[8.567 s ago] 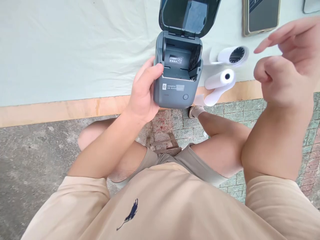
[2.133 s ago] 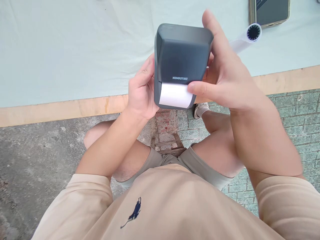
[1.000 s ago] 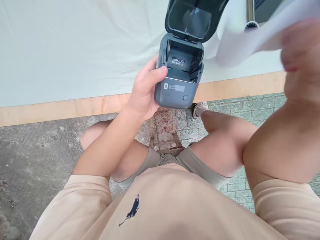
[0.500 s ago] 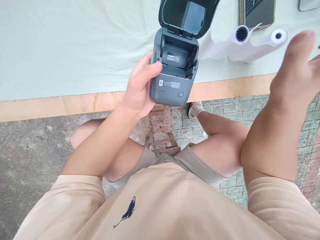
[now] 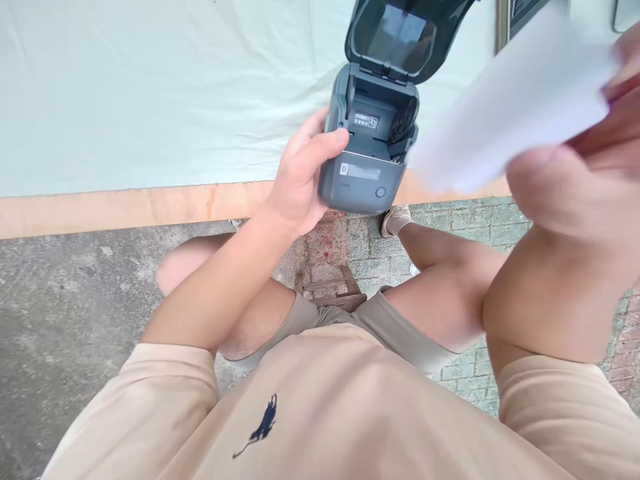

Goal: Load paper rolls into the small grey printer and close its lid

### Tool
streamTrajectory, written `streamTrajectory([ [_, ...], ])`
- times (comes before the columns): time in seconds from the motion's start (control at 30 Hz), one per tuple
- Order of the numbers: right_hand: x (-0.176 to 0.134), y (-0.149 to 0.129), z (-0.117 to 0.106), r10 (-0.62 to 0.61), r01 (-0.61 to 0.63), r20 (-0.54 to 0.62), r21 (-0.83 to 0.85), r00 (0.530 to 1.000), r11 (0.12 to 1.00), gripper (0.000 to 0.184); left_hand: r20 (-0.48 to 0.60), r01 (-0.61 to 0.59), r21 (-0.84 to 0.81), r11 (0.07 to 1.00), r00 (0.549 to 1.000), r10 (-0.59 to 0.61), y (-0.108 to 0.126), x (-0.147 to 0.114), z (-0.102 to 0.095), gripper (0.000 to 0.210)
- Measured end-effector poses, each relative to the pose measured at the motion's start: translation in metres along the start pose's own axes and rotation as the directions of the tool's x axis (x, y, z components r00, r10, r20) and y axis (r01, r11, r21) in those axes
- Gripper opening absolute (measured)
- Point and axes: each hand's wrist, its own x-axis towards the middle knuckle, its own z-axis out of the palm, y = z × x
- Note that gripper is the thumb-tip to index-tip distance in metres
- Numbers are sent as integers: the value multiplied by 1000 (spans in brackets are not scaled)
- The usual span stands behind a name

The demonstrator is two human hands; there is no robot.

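Note:
My left hand (image 5: 313,170) is closed around the left side of a dark grey label printer (image 5: 363,187), thumb over its edge. The printer's lid (image 5: 395,37) stands swung up, and its paper compartment shows bare, with a small white label inside. At the right, my right hand (image 5: 580,167) grips a white paper roll (image 5: 515,107) that is smeared by motion. Its loose end reaches down and left, close to the printer's right side. The roll's core cannot be made out.
A pale cloth (image 5: 150,100) covers the table, with a bare wooden edge (image 5: 115,210) along the front. A phone (image 5: 517,17) lies at the back right, partly behind the paper. Beneath the table edge are my legs and a wooden stool (image 5: 330,297).
My right hand, empty before, has taken the white paper up off the table and brought it toward the printer. The printer and left hand sit slightly further right in view.

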Motion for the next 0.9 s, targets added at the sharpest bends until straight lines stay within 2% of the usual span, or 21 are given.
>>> streamTrajectory([
  [0.03, -1, -11, 7, 3, -13, 123, 81, 992, 997, 43, 13, 5, -9, 1000, 1000, -5, 0, -1, 0, 12],
  [0.1, 1, -24, 21, 11, -56, 321, 132, 947, 990, 45, 36, 5, -15, 1000, 999, -5, -1, -2, 2, 14],
  [0.17, 6, -28, 35, 79, -131, 391, 108, 917, 986, 36, 22, -30, -21, 999, 999, 31, -2, -2, 4, 13],
  [0.23, 11, -26, 44, 105, -121, 316, 31, 943, 992, 30, -20, -76, -9, 997, 997, 76, -3, -3, 6, 12],
  [0.3, 15, -23, 47, 71, -47, 221, -111, 973, 993, 30, -45, -79, 28, 996, 996, 81, -3, -3, 6, 13],
  [0.37, 18, -20, 48, 22, 36, 171, -331, 985, 943, 34, -33, -52, 60, 997, 998, 54, -4, -2, 5, 17],
  [0.43, 22, -19, 49, 4, 90, 188, -489, 982, 868, 40, -6, -37, 56, 998, 999, 37, -5, -2, 3, 20],
  [0.53, 30, -18, 56, 97, 32, 179, -604, 979, 796, 40, 9, -44, 9, 999, 999, 44, -6, -2, 2, 18],
  [0.6, 35, -17, 62, 197, -47, 143, -685, 970, 727, 33, -7, -41, -36, 999, 999, 41, -5, -4, 3, 18],
  [0.67, 38, -16, 66, 229, -52, 143, -734, 963, 677, 23, -6, -26, -70, 997, 1000, 26, -4, -5, 4, 20],
  [0.7, 38, -15, 67, 189, -17, 153, -732, 970, 681, 19, 2, -21, -80, 997, 1000, 21, -4, -5, 4, 21],
  [0.77, 34, -13, 67, 32, 95, 169, -690, 985, 718, 19, 29, -19, -69, 997, 999, 21, -3, -5, 2, 26],
  [0.83, 27, -11, 65, -101, 201, 188, -653, 977, 730, 20, 40, -28, -28, 999, 999, 29, -4, -4, -1, 34],
  [0.9, 20, -10, 62, -167, 262, 209, -620, 964, 740, 17, 37, -28, 30, 999, 999, 27, -4, -3, -4, 38],
])
